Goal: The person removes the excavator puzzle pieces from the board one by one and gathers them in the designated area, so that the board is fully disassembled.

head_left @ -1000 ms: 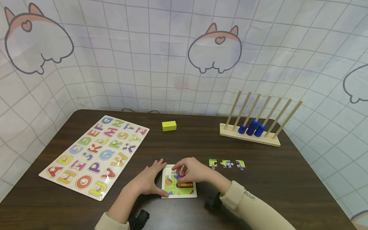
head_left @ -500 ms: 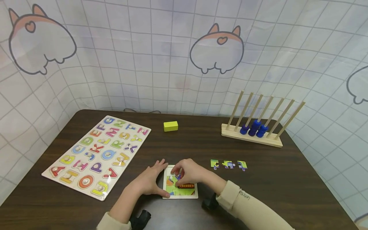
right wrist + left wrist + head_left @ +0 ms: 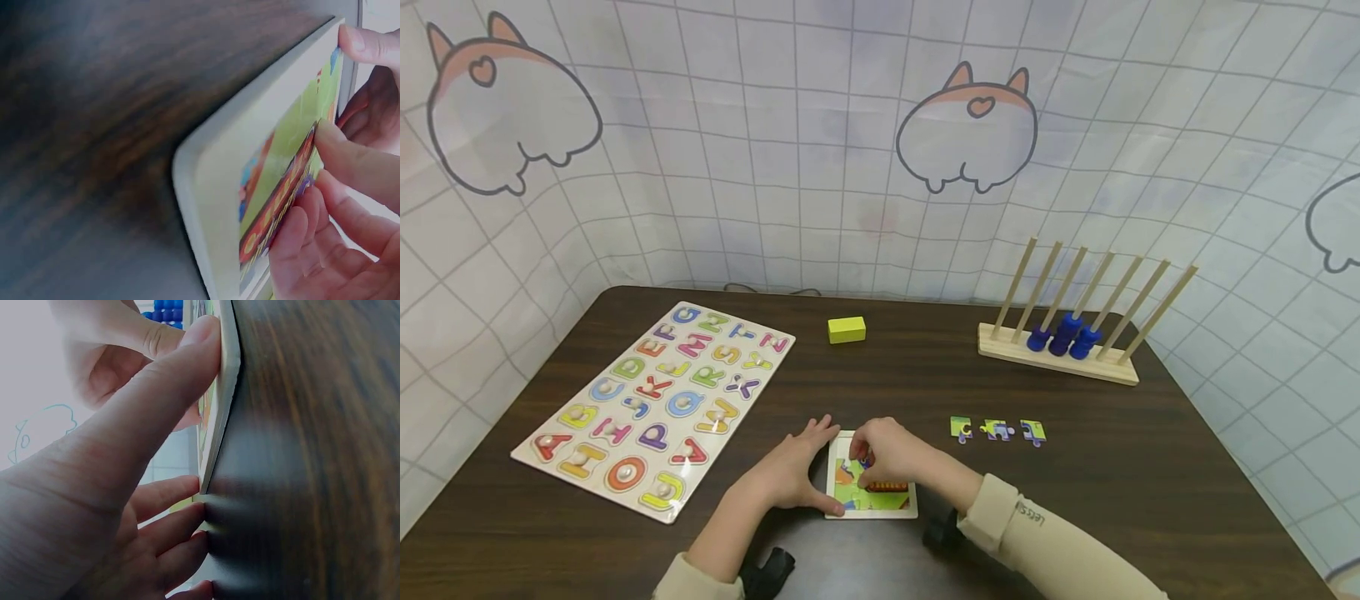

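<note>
A small square puzzle board (image 3: 880, 514) with a pale rim lies near the table's front edge. My left hand (image 3: 784, 477) is spread at its left side, the thumb on the lower left corner and the fingers by the upper left one. Over the board, my right hand (image 3: 891, 454) pinches a red and yellow puzzle piece (image 3: 275, 212) between thumb and fingers. In the right wrist view that piece looks slightly tilted against the green picture. My right fingers hide part of the board. Three loose puzzle pieces (image 3: 997, 430) lie in a row to the right.
An alphabet board (image 3: 651, 408) covers the table's left part. At the back are a yellow block (image 3: 847, 330) and, on the right, a wooden peg stand (image 3: 1057, 360) with upright rods and blue beads (image 3: 1065, 333). A tiled-pattern cloth (image 3: 820, 150) hangs behind.
My right hand has turned and shifted slightly over the board, its forearm a little further left, and covers more of the red piece. My left hand keeps its place at the board.
</note>
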A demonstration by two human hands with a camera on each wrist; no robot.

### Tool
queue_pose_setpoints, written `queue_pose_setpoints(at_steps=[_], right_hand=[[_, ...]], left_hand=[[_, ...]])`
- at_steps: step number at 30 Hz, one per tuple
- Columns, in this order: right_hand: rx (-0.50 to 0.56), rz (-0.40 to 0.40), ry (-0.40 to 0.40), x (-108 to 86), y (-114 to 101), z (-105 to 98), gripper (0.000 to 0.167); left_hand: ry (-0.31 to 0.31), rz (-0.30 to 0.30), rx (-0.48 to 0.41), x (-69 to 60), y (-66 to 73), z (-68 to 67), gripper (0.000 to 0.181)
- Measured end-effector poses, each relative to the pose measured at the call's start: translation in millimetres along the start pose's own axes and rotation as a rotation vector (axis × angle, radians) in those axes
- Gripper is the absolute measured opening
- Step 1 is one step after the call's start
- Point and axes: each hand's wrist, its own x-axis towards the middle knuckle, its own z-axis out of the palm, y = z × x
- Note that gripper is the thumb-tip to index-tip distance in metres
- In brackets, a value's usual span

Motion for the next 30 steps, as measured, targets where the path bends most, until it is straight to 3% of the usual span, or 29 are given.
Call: queue_pose_setpoints(at_steps=[6,14,20,30], right_hand=[[-0.028,0.016,0.007,0.4,-2.2,1.9,0.023],[0.041,-0.033,0.024,-1.9,3.2,2.4,0.025],[0.092,-0.018,0.017,-2.0,3.5,0.7,0.024],[0.101,-0.031,0.02,-1.2,1.7,0.4,0.025]], left_hand=[[0.002,-0.005,0.001,-0.4,0.4,-0.3,0.1],[-0.001,-0.006,0.001,1.3,-0.5,1.5,0.1],[-0.002,-0.001,0.007,2.2,-1.8,2.3,0.1],[0.004,-0.003,0.005,1.5,-1.9,2.4,0.1]])
